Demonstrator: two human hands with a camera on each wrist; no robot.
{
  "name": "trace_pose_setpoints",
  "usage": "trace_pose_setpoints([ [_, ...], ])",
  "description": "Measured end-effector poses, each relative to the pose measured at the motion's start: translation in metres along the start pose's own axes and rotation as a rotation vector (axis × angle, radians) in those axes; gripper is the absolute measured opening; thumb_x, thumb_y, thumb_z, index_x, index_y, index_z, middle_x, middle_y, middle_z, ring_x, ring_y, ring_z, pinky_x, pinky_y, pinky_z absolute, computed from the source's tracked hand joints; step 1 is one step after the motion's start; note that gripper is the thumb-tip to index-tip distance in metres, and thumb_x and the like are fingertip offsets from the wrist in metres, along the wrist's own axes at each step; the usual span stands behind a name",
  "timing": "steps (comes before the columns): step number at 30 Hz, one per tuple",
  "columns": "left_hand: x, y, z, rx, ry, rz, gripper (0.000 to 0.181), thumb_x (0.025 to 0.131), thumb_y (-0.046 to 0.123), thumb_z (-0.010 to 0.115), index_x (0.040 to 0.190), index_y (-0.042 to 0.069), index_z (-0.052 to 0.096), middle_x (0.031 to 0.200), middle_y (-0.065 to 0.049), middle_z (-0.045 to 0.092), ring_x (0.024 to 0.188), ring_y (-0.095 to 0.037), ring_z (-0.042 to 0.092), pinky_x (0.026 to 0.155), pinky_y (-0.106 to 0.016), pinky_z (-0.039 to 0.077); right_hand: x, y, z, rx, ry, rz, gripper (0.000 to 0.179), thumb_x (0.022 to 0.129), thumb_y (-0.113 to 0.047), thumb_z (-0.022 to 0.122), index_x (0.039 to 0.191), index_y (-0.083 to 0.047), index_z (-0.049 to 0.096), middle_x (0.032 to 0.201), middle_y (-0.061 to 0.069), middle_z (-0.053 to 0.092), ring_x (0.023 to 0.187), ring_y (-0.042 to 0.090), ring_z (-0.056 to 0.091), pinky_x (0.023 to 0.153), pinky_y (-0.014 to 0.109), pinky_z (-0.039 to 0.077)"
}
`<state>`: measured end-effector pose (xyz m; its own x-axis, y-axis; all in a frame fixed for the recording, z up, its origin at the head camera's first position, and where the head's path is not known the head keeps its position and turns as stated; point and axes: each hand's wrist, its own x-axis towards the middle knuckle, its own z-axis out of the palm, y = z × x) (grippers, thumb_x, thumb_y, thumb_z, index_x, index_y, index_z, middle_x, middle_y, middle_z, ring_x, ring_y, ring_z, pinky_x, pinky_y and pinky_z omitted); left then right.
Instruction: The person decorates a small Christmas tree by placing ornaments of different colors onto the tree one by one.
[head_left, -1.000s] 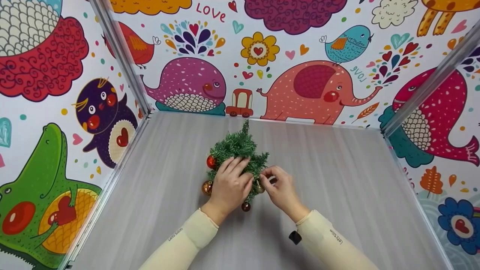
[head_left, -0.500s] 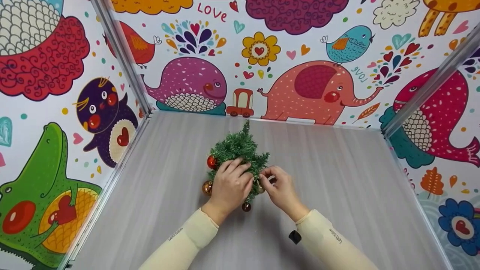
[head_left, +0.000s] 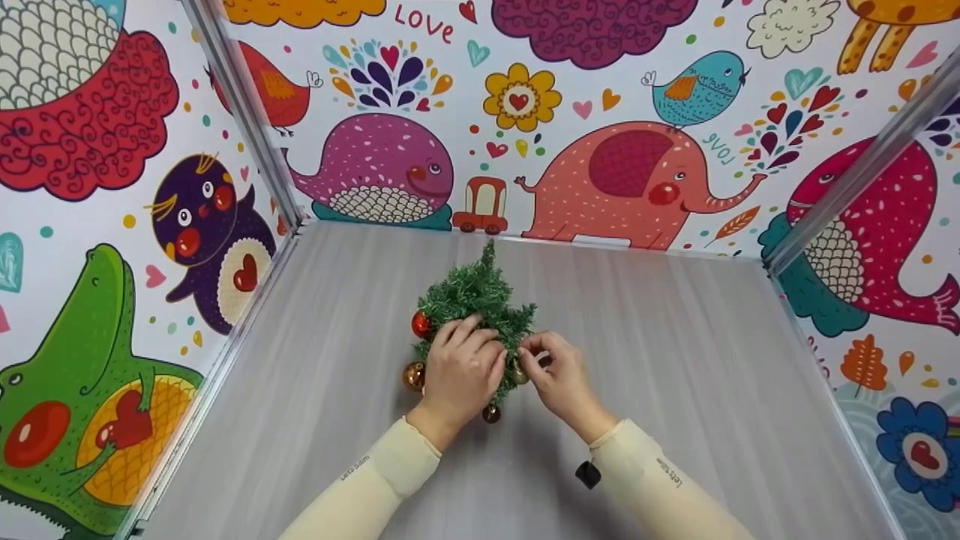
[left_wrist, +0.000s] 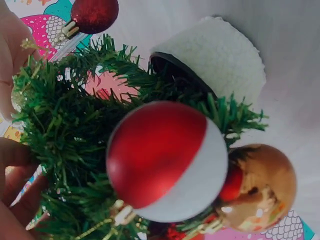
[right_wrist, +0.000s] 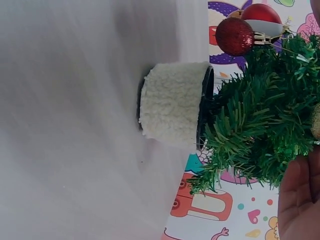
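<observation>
A small green Christmas tree [head_left: 476, 292] stands in a fuzzy white pot [right_wrist: 172, 102]. My left hand [head_left: 465, 364] lies over the front of the tree, its fingers bent into the branches and gripping there. At the tree's right side my right hand [head_left: 559, 371] pinches the top of a gold glitter bauble [head_left: 520, 373] between thumb and index finger. A dark red glitter bauble [left_wrist: 95, 12] hangs low at the front. In the left wrist view a red and white bauble [left_wrist: 165, 160] is close to the camera, partly covering a shiny gold bauble [left_wrist: 262, 187].
The tree is on a grey wood-grain table [head_left: 345, 300]. Walls [head_left: 600, 75] printed with cartoon animals close off the back and both sides, with metal posts [head_left: 240, 105] at the corners. An orange-red bauble [head_left: 421, 324] hangs on the tree's left.
The tree has shifted slightly to the left, together with its baubles. My left fingers have bent a little more into the branches; my right hand keeps its pinch at the gold bauble.
</observation>
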<state>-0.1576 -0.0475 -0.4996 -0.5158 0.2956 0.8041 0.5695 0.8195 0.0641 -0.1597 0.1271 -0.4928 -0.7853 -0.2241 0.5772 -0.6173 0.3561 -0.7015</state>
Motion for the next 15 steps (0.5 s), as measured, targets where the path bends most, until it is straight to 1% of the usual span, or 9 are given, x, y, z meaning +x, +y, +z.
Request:
trace_pose_setpoints([
  [4, 0.001, 0.002, 0.000, 0.016, -0.018, -0.011, 0.007, 0.083, 0.017, 0.076, 0.080, 0.012, 0.077, 0.094, -0.002, 0.074, 0.110, -0.027, 0.063, 0.099, -0.043, 0.045, 0.000, 0.002, -0.001, 0.002, -0.006, 0.024, 0.008, 0.091, 0.008, 0.065, 0.089, 0.000, 0.065, 0.086, 0.011, 0.063, 0.075, 0.021, 0.063, 0.058, 0.035, 0.055],
  [10, 0.003, 0.003, -0.001, 0.034, -0.048, 0.024, 0.006, 0.084, 0.018, 0.076, 0.080, 0.012, 0.076, 0.095, -0.002, 0.073, 0.113, -0.027, 0.062, 0.101, -0.043, 0.044, 0.001, 0.001, -0.006, 0.048, -0.104, 0.118, 0.007, 0.091, 0.007, 0.065, 0.089, 0.000, 0.066, 0.084, 0.009, 0.064, 0.067, 0.020, 0.064, 0.059, 0.030, 0.056],
  [15, 0.004, 0.003, -0.001, 0.025, -0.061, 0.030, 0.008, 0.084, 0.017, 0.074, 0.079, 0.011, 0.076, 0.094, -0.002, 0.073, 0.112, -0.028, 0.062, 0.101, -0.044, 0.043, 0.004, -0.003, -0.013, 0.047, -0.158, 0.169, 0.007, 0.090, 0.008, 0.065, 0.089, 0.001, 0.067, 0.084, 0.008, 0.064, 0.070, 0.021, 0.064, 0.062, 0.032, 0.056],
])
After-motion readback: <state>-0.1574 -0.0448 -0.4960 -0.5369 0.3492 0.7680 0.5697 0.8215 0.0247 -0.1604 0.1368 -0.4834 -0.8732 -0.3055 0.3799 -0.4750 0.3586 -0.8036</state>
